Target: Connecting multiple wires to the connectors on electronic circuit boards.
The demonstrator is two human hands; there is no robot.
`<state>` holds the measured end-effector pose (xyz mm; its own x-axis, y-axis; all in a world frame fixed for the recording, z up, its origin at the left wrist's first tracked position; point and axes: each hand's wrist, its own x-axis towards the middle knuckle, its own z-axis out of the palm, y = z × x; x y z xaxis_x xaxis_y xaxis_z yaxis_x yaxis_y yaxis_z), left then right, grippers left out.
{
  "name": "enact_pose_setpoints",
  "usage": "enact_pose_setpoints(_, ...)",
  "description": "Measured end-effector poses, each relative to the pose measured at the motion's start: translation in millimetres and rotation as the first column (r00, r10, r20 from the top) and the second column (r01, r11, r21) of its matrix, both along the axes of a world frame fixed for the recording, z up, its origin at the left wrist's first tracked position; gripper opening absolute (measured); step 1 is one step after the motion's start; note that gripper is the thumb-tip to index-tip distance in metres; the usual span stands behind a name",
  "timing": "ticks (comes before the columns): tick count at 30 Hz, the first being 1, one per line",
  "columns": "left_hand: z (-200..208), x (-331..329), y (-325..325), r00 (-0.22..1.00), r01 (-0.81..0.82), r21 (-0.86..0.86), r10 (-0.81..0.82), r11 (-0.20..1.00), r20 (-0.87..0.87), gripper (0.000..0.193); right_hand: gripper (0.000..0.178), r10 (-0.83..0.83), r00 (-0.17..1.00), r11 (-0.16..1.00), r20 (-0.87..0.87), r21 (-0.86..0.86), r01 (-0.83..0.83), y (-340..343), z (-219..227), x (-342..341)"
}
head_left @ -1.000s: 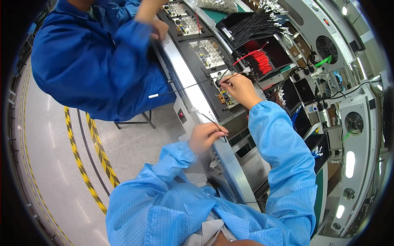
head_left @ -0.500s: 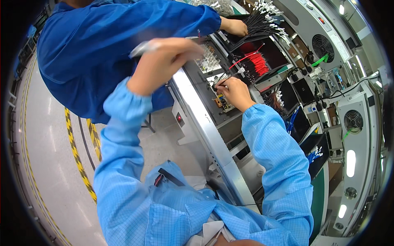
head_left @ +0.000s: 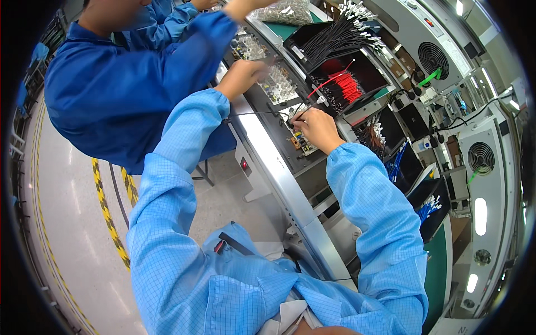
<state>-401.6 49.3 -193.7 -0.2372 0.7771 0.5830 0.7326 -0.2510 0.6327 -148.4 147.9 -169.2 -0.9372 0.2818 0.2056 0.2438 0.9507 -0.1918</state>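
Observation:
My right hand (head_left: 319,129) is closed in a pinch on a thin dark wire (head_left: 302,115) over a circuit board (head_left: 304,144) with yellow and orange parts. The board lies on the dark work surface of the line. To the left, my left hand (head_left: 241,78) hovers with curled, slightly blurred fingers beside another board (head_left: 279,85) crowded with clear and whitish parts. What those fingers hold, if anything, I cannot make out. A black cable (head_left: 254,113) crosses the metal rail between my hands, running toward the board under my right hand.
Beyond the boards stand dark bins of black wires (head_left: 340,39), red wires (head_left: 347,89), brown wires (head_left: 373,135) and blue wires (head_left: 429,210). At my left a co-worker in dark blue (head_left: 128,95) reaches across. A metal rail (head_left: 273,159) edges the line; grey fan units (head_left: 433,58) stand right.
My left hand has moved forward and right, from above the rail to beside the boards. The co-worker's hand has left the black wires and moved left. My right hand stays at the board.

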Motion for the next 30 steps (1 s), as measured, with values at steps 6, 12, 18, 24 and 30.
enact_pose_setpoints(6,-8,-4,0,0.993,-0.103,0.005,0.103,0.995,-0.061,0.013,0.010,-0.019,0.999,1.000,0.031,-0.019,0.019,-12,7,0)
enact_pose_setpoints(12,-2,4,3,0.994,-0.081,0.023,0.083,0.996,-0.066,0.010,0.011,-0.023,1.000,0.999,0.019,-0.037,0.024,-8,4,4)
enact_pose_setpoints(18,-1,1,6,0.976,-0.177,-0.060,0.168,0.982,-0.138,0.009,0.011,0.003,1.000,0.999,0.030,-0.032,-0.002,-10,5,0)
enact_pose_setpoints(24,-10,0,12,0.927,-0.259,0.000,0.249,0.966,-0.280,0.005,0.010,-0.010,1.000,0.998,0.014,-0.057,0.011,-12,2,1)
enact_pose_setpoints(30,9,8,16,0.959,-0.231,-0.105,0.209,0.967,-0.190,0.007,0.010,-0.028,0.999,0.998,0.029,-0.061,0.029,-10,5,4)
